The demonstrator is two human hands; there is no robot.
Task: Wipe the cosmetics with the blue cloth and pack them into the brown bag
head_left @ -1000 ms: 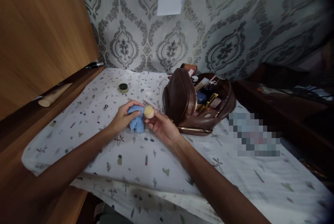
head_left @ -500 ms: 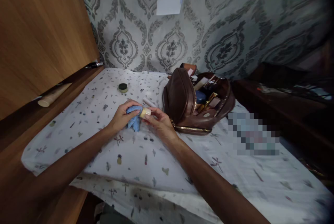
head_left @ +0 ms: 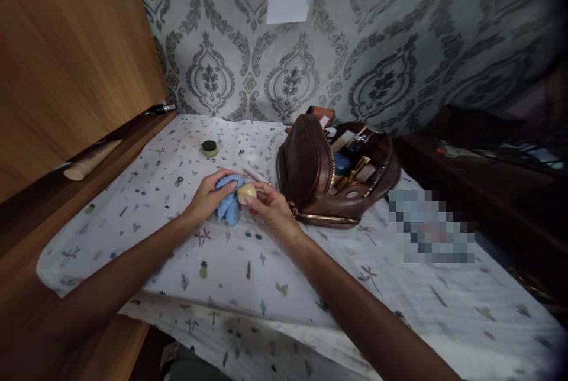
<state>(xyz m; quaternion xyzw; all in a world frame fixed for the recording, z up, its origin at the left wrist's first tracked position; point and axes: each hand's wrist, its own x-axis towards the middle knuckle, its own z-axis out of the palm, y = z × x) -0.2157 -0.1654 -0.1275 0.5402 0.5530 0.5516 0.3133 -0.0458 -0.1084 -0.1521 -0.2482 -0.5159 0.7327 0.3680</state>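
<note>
My left hand (head_left: 207, 196) is closed around a bunched blue cloth (head_left: 228, 203) and presses it against a small cream-coloured round jar (head_left: 246, 193). My right hand (head_left: 271, 208) pinches that jar between its fingertips, just above the patterned white sheet (head_left: 231, 262). Both hands meet in the middle of the sheet, a little left of an open brown leather pouch (head_left: 310, 165) stuffed with cosmetics.
A small dark-lidded pot (head_left: 209, 148) sits farther back on the sheet, and a pale stick (head_left: 256, 174) lies behind my hands. A beige tube (head_left: 91, 160) and a black pen (head_left: 160, 110) rest on the wooden ledge at left. Dark furniture stands at right.
My right hand has turned the jar and drawn it closer to the cloth; the left hand has shifted slightly over it. The pouch has not moved.
</note>
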